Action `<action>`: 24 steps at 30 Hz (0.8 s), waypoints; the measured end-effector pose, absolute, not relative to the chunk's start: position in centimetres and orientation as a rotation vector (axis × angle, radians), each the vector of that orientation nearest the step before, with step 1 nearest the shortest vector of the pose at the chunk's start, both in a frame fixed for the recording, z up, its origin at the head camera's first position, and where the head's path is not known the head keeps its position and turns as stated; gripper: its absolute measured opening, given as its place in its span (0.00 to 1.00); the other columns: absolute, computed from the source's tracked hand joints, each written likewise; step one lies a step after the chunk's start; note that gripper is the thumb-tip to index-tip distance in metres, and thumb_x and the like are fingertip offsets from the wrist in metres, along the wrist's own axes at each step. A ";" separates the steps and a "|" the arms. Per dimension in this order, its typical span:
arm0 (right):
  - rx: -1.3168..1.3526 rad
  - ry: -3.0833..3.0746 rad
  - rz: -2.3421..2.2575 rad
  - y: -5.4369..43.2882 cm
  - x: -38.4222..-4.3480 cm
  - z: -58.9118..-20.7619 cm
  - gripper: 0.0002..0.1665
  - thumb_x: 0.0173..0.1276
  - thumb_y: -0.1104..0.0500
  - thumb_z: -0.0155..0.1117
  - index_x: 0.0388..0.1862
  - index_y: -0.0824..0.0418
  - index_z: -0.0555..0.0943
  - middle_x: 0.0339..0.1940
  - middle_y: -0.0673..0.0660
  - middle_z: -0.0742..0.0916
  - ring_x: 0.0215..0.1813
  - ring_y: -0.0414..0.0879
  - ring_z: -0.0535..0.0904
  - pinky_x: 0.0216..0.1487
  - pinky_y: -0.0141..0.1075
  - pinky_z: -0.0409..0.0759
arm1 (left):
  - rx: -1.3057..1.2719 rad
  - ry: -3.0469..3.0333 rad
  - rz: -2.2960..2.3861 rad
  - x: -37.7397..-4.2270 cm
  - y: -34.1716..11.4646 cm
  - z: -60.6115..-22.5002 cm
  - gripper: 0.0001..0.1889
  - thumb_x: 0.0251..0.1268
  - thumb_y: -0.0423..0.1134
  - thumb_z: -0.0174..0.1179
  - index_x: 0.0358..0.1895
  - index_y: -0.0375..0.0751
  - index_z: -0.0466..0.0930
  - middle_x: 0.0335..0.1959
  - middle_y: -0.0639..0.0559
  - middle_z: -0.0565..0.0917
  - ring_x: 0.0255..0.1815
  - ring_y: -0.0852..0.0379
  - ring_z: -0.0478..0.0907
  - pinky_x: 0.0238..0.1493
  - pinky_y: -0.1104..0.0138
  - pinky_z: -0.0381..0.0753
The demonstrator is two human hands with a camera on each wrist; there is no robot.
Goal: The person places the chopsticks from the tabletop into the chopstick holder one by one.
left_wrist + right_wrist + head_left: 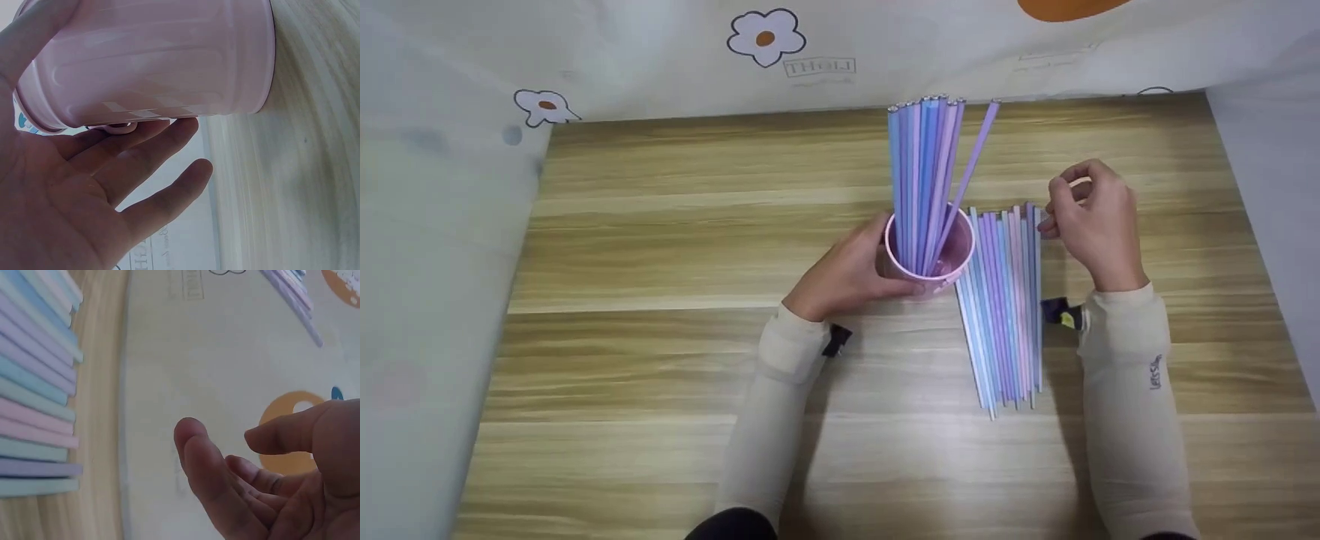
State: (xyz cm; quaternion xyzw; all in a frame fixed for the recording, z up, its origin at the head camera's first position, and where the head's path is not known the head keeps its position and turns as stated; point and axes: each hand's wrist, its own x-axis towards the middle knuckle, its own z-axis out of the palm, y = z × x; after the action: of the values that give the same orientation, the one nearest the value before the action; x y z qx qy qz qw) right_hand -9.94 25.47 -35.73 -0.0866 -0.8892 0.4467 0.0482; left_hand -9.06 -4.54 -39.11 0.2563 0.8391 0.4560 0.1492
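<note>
My left hand [847, 270] holds a pink cup [892, 259], thumb on the near side and fingers around the far side. In the left wrist view, the fingertips [188, 126] touch the wall of the cup, with one finger standing off it. Several thin pastel straws [919, 180] stand in the cup, one purple straw [979, 150] leaning out to the right. Beside the cup, a row of pastel straws [1005, 307] lies on the table. At the row's upper right is my right hand [1102, 221], fingers loosely bent. In the right wrist view, its thumb and fingertips are apart, holding nothing.
The wood-grain table [660, 360] ends at the back against a pale sheet [660, 60] printed with flowers. More pale sheeting [427, 300] borders the left side, and a pale panel [1267, 187] stands at the right.
</note>
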 end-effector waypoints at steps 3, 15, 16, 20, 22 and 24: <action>-0.332 -2.810 1.334 26.8 -10.3 -36.5 0.15 0.75 0.56 0.51 0.48 0.68 0.74 0.23 0.55 0.85 0.19 0.45 0.84 0.23 0.35 0.84 | 0.739 2.413 1.308 -9.1 -4.6 -39.1 0.52 0.49 0.48 0.78 0.76 0.43 0.57 0.66 0.50 0.73 0.65 0.60 0.69 0.68 0.69 0.65; -0.436 -3.086 1.426 28.1 -11.5 -39.3 0.21 0.72 0.60 0.58 0.54 0.76 0.73 0.36 0.65 0.85 0.24 0.45 0.84 0.28 0.36 0.85 | 0.738 2.413 1.322 -9.0 -4.7 -39.1 0.54 0.48 0.50 0.79 0.77 0.45 0.55 0.68 0.51 0.72 0.67 0.59 0.69 0.69 0.67 0.65; -0.432 -3.103 1.408 28.0 -11.5 -39.4 0.20 0.72 0.60 0.59 0.54 0.76 0.74 0.37 0.66 0.85 0.24 0.44 0.83 0.27 0.36 0.85 | 0.737 2.417 1.317 -9.0 -4.8 -39.1 0.54 0.48 0.50 0.79 0.77 0.44 0.55 0.68 0.51 0.72 0.66 0.59 0.69 0.69 0.67 0.65; -0.424 -3.148 1.338 27.9 -11.4 -39.6 0.18 0.72 0.62 0.59 0.52 0.76 0.75 0.38 0.68 0.85 0.25 0.43 0.82 0.27 0.34 0.84 | 0.730 2.416 1.313 -9.0 -4.7 -39.0 0.54 0.47 0.50 0.79 0.76 0.43 0.56 0.67 0.50 0.73 0.66 0.59 0.69 0.69 0.67 0.66; -0.423 -3.170 1.305 27.9 -11.3 -39.6 0.18 0.72 0.62 0.59 0.51 0.77 0.76 0.37 0.68 0.85 0.25 0.44 0.82 0.26 0.33 0.83 | 0.723 2.413 1.312 -9.0 -4.7 -39.0 0.53 0.47 0.49 0.79 0.76 0.43 0.56 0.67 0.50 0.72 0.66 0.59 0.69 0.69 0.67 0.66; -0.417 -3.190 1.279 27.8 -11.2 -39.5 0.18 0.72 0.61 0.59 0.50 0.77 0.77 0.35 0.67 0.85 0.25 0.44 0.81 0.25 0.34 0.82 | 0.724 2.415 1.303 -9.1 -4.7 -39.0 0.53 0.48 0.49 0.79 0.76 0.44 0.57 0.67 0.51 0.73 0.66 0.60 0.69 0.69 0.67 0.65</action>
State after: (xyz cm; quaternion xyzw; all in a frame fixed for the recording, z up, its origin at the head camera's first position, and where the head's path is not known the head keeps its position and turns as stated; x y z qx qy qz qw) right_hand -11.24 27.81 -39.53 -0.1189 -0.9097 0.3646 -0.1595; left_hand -9.07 -4.65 -38.95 0.2520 0.8412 0.4538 0.1512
